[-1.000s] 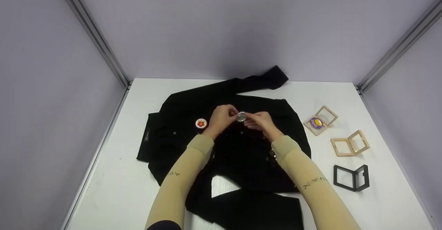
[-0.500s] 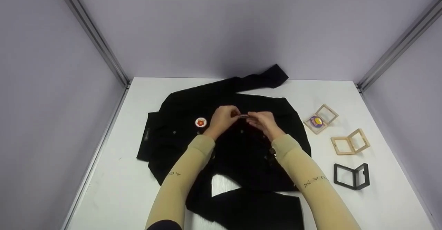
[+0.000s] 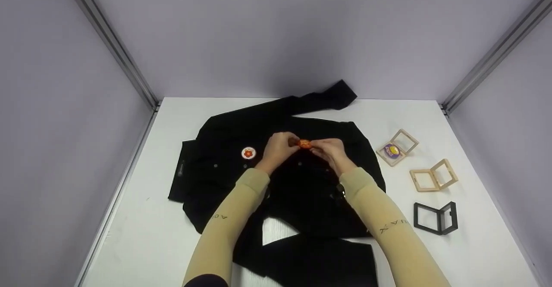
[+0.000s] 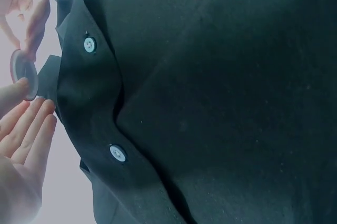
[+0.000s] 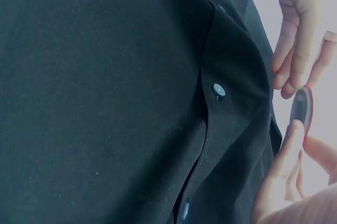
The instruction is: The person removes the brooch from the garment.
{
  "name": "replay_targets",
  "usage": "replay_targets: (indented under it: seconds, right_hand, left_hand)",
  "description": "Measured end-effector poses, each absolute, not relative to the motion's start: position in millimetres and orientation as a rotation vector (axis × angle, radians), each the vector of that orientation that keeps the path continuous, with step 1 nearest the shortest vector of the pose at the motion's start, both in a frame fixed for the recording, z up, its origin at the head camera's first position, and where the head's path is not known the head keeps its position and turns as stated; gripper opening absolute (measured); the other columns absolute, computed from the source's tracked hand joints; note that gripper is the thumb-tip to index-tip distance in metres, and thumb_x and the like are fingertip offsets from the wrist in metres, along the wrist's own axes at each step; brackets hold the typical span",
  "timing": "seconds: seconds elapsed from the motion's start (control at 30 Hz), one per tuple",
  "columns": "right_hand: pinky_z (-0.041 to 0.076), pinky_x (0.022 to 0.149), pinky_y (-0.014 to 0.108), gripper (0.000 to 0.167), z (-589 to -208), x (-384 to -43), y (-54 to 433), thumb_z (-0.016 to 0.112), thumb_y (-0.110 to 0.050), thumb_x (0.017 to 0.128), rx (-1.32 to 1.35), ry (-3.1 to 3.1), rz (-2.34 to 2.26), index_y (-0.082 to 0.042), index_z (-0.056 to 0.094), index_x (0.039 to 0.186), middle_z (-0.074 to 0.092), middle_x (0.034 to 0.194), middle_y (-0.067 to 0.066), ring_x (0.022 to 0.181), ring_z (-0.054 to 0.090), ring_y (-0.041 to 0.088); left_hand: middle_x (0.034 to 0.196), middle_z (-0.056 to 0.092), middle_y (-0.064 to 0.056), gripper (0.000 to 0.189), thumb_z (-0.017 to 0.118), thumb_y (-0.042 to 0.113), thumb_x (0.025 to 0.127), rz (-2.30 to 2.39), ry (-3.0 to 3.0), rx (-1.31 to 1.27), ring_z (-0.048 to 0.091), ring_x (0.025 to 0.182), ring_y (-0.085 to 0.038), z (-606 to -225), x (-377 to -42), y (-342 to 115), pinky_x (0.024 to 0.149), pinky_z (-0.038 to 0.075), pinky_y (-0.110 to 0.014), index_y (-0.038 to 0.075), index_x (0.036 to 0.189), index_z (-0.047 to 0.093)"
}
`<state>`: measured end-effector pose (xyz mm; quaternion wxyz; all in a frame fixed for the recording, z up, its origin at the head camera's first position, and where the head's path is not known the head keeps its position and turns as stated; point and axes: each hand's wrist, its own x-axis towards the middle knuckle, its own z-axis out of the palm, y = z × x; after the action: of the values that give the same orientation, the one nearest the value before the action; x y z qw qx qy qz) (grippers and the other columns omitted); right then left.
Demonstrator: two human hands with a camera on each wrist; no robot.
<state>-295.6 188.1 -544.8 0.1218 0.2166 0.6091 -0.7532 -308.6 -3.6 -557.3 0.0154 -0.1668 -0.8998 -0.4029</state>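
Note:
Between both hands, above the black button-up shirt (image 3: 302, 201), is a small round pin badge (image 3: 305, 144). Its orange face shows in the head view; its grey back edge (image 4: 23, 75) shows side-on in the left wrist view. My left hand (image 3: 277, 151) pinches the badge's left side, thumb against it. On its right side my right hand (image 3: 331, 152) grips it between thumb and fingers, also seen in the right wrist view with the badge (image 5: 301, 111) nearly edge-on. A white badge with a red flower (image 3: 248, 153) lies on the shirt, left of my left hand.
Along the right of the white table (image 3: 133, 222) stand a wooden frame with a purple and yellow badge (image 3: 392, 151), another open wooden frame (image 3: 424, 180) and an open black frame (image 3: 427, 218). Grey walls (image 3: 276, 37) enclose the table at the back and sides.
The badge has turned over between the fingers: its silvery back faced up, then its edge, and now its orange face shows. Both hands stay at about the same place.

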Motion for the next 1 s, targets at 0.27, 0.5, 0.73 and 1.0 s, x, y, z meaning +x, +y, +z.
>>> replay_targets:
  seconds: [0.27, 0.5, 0.73, 1.0]
  right_hand:
    - [0.061, 0.066, 0.017, 0.011, -545.4, -297.9, 195.5, 0.073, 0.008, 0.094, 0.618, 1.821, -2.219, -0.001, 0.076, 0.088, 0.076, 0.076, 0.003, 0.064, 0.073, 0.008]
    - [0.062, 0.066, 0.018, 0.009, -544.2, -299.0, 204.1, 0.073, 0.008, 0.094, 0.649, 1.863, -2.196, 0.001, 0.076, 0.090, 0.075, 0.074, 0.002, 0.063, 0.072, 0.008]
    - [0.062, 0.064, 0.018, 0.008, -542.4, -299.9, 214.1, 0.073, 0.006, 0.095, 0.653, 1.920, -2.141, -0.001, 0.077, 0.092, 0.074, 0.073, 0.000, 0.062, 0.073, 0.007]
    - [0.062, 0.065, 0.018, 0.005, -543.1, -298.1, 225.8, 0.072, 0.004, 0.096, 0.638, 1.941, -2.124, 0.002, 0.077, 0.099, 0.075, 0.073, 0.000, 0.062, 0.073, 0.006]
  left_hand:
    - [0.110, 0.081, -0.014, 0.025, 0.082, 0.003, 0.091, -1.386, -2.767, -0.540, 0.079, 0.101, -0.026, -557.0, -310.2, 3.3, 0.091, 0.064, -0.034, 0.000, 0.115, 0.078]
    - [0.112, 0.081, -0.014, 0.027, 0.082, 0.005, 0.091, -1.463, -2.787, -0.523, 0.078, 0.103, -0.025, -554.5, -308.7, 12.8, 0.091, 0.063, -0.032, 0.000, 0.117, 0.077]
    - [0.110, 0.081, -0.014, 0.027, 0.083, 0.003, 0.090, -1.451, -2.792, -0.519, 0.079, 0.101, -0.026, -552.9, -307.7, 22.8, 0.090, 0.064, -0.033, -0.001, 0.117, 0.077]
    - [0.110, 0.081, -0.013, 0.029, 0.083, 0.005, 0.091, -1.417, -2.818, -0.522, 0.079, 0.102, -0.024, -553.4, -306.3, 33.0, 0.090, 0.063, -0.031, 0.001, 0.119, 0.076]
